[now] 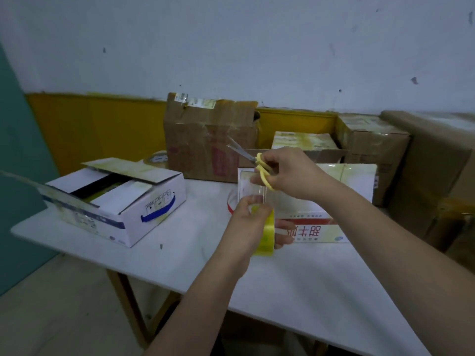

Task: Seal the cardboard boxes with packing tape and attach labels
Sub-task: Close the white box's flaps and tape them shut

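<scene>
My left hand (248, 227) grips a roll of yellowish packing tape (266, 233) above the table, thumb on top of the roll. A clear strip of tape (253, 190) runs up from the roll to my right hand (290, 173). That hand holds yellow-handled scissors (258, 163), blades pointing up and left, and its fingers pinch the strip's end. Behind the hands lies a white box with red print (334, 214). A white box with a blue handle (115, 201) sits at the left, its flaps open.
The white table (308, 278) has its front edge near me. At the back stand a worn brown carton (205, 134), a second tape roll (156, 159), and more cartons (372, 145) to the right. Large brown boxes (437, 176) crowd the right side.
</scene>
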A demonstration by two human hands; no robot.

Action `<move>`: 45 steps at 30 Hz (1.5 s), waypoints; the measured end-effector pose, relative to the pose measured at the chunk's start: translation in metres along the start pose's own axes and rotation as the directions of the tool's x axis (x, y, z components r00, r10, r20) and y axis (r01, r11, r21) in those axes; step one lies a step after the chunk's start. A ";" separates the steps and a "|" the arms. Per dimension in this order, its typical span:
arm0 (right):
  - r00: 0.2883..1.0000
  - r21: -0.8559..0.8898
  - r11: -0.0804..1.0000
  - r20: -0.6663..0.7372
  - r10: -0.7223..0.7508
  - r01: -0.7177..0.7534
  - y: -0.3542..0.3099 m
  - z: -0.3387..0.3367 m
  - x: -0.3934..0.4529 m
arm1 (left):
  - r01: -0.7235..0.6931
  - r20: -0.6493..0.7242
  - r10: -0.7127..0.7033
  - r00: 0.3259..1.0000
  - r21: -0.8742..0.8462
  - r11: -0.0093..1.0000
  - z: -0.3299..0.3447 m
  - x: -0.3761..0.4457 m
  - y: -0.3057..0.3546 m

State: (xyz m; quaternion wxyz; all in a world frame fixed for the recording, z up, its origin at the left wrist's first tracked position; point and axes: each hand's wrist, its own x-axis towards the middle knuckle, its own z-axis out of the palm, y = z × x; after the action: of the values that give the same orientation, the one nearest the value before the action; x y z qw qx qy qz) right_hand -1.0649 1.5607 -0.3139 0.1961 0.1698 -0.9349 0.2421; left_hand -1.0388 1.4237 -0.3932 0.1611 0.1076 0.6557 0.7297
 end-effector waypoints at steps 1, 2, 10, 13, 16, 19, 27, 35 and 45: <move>1.000 0.014 1.000 0.009 -0.007 0.007 0.001 0.000 0.000 | -0.014 0.006 0.014 1.000 -0.004 1.000 0.001 -0.001 0.000; 1.000 0.025 1.000 0.022 -0.011 0.010 0.002 -0.001 0.000 | -0.029 0.009 0.029 1.000 -0.004 1.000 0.001 -0.002 -0.001; 0.928 -0.186 0.977 0.335 0.163 -0.104 0.002 -0.081 -0.054 | -0.089 0.016 0.089 0.996 -0.018 0.996 -0.001 -0.007 0.002; 0.747 -0.368 0.917 0.565 0.351 -0.153 0.019 -0.082 -0.066 | -0.080 0.006 0.080 0.997 -0.027 0.996 -0.001 -0.009 -0.001; 0.685 -0.402 0.906 0.625 0.375 -0.129 0.027 -0.064 -0.058 | -0.079 -0.011 0.079 0.997 -0.025 0.997 0.000 -0.011 0.001; 0.683 -0.376 0.923 0.653 0.328 -0.083 0.017 -0.054 -0.042 | -0.075 -0.025 0.074 0.997 -0.022 0.997 0.000 -0.014 0.004; 0.689 -0.393 0.916 0.640 0.340 -0.086 0.002 -0.050 -0.016 | -0.063 -0.008 0.063 0.998 -0.037 0.997 -0.004 -0.007 0.003; 0.848 -0.478 0.878 0.475 0.234 0.025 0.012 -0.039 -0.013 | -0.008 0.015 0.008 1.000 0.000 1.000 -0.020 0.008 0.005; 0.774 -0.556 0.830 0.503 0.385 -0.051 0.033 -0.049 -0.037 | 0.019 0.016 -0.022 1.000 0.158 0.987 -0.031 0.022 0.001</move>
State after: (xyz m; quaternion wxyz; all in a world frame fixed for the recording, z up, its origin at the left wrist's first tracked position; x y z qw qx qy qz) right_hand -1.0330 1.6214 -0.3038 -0.1000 0.0645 -0.9911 -0.0592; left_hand -1.0704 1.4028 -0.3966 0.1654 0.1196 0.7110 0.6729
